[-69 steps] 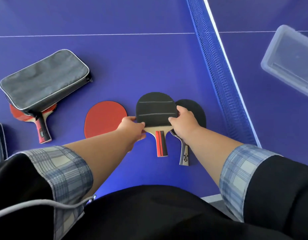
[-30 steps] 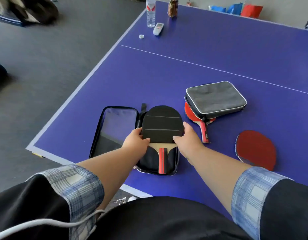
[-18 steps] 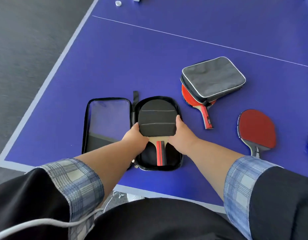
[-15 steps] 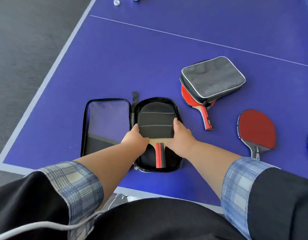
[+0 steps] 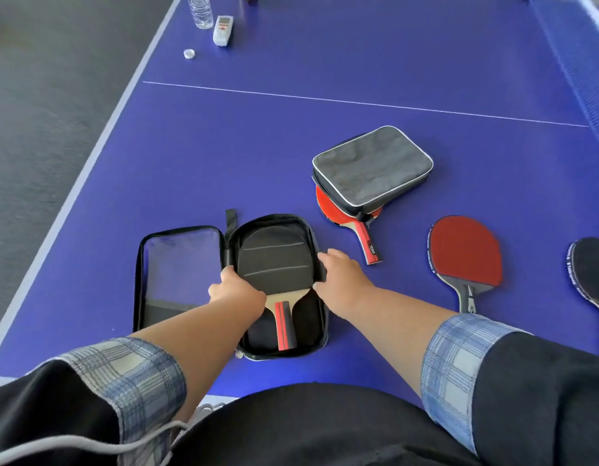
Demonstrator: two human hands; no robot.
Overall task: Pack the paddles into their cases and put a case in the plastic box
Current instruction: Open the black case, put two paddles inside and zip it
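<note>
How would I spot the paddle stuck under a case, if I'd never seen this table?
On the blue table, find the closed grey case with white piping, right of the open black case. A red paddle pokes out from under its near edge, handle toward the person. Unlike the other red paddle, it is partly covered.

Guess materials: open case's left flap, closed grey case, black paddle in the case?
Left flap: likely clear plastic film, glossy; blue table shows through. Grey case: matte woven fabric, white piping. Black paddle: matte face, probably rubber; pale wood at neck.
</note>
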